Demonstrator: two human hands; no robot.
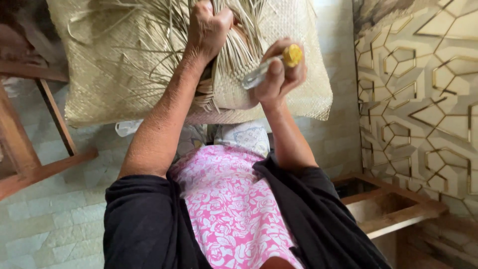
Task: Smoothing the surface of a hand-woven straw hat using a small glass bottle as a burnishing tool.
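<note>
A pale tiled floor point(45, 219) lies below. On the lap, the woven mat point(99, 74) spreads far; left hand point(206, 27) fingers clench its loose strips point(234, 55), while right hand point(279, 74), just right, grips a yellow-capped tool point(271, 65) angled toward them.

Single head-worn view, aimed steeply down along the person's own chest and forearms. Close range: the pale woven straw mat point(99, 74) fills the upper frame, the grey tiled floor point(45, 219) is seen below left. No second view shared.
</note>
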